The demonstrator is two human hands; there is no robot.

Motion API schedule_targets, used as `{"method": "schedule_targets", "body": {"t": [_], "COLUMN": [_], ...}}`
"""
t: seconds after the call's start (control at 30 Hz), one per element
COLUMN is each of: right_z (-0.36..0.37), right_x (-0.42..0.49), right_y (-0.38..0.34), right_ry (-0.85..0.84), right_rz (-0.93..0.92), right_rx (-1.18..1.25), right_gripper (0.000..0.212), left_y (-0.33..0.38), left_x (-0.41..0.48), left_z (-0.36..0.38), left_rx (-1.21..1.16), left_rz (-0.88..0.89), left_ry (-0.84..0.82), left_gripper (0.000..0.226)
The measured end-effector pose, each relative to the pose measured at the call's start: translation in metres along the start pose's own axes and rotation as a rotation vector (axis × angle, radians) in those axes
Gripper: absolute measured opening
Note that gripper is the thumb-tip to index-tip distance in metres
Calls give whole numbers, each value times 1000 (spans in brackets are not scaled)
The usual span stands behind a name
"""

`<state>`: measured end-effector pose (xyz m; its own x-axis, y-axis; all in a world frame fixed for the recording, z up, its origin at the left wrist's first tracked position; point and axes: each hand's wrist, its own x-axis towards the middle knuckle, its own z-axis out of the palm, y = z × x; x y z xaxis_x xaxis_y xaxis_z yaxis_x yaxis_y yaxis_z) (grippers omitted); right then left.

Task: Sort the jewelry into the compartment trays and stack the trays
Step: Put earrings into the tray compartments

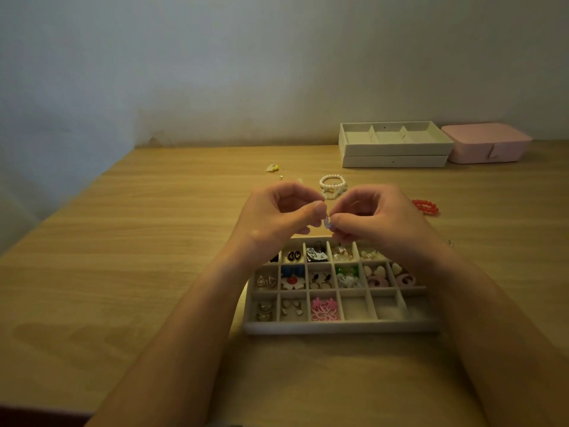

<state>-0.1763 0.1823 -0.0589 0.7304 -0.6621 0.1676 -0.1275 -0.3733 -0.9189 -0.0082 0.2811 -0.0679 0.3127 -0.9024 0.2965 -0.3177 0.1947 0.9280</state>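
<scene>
A grey compartment tray (338,328) lies on the wooden table in front of me, many of its cells filled with earrings, rings and pink pieces. Above its far edge my left hand (277,217) and my right hand (375,217) meet, both pinching a small pale earring (327,222) between fingertips. A pearl bracelet (332,184) and a red bead bracelet (426,207) lie loose on the table beyond my hands. Two more grey trays (394,146) are stacked at the back, the top one with three long cells.
A pink box (486,143) stands at the back right against the wall. A small white and yellow piece (272,167) lies on the table at the back centre. The table's left edge runs diagonally toward the wall.
</scene>
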Motion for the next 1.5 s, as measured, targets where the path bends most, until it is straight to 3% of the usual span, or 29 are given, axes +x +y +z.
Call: {"method": "schedule_targets", "body": {"t": [0.1, 0.2, 0.4, 0.53, 0.7, 0.9, 1.5], "right_z": [-8, -11, -12, -17, -19, -9, 4], "right_x": [-5, -6, -5, -7, -9, -8, -9], "right_y": [-3, -6, -6, -7, -12, -7, -1], "right_ry": [-89, -162, -257, -459, -633, -529, -451], "right_rz": [58, 93, 141, 151, 265, 215, 108], "right_rx": [-73, -111, -152, -297, -427, -623, -729], "right_gripper": [7, 7, 6, 3, 2, 4, 4], "left_y": [-4, -2, 3, 5, 2, -3, -1], "left_x": [1, 0, -4, -6, -4, -3, -4], "left_z": [-1, 0, 7, 10, 13, 7, 1], "left_rx": [378, 618, 735, 782, 772, 733, 711], "left_rz": [79, -1, -48, -72, -108, -122, -146], "left_ry": [-124, -329, -516, -602, -543, -478, -489], "left_gripper": [3, 5, 9, 9, 8, 9, 7]}}
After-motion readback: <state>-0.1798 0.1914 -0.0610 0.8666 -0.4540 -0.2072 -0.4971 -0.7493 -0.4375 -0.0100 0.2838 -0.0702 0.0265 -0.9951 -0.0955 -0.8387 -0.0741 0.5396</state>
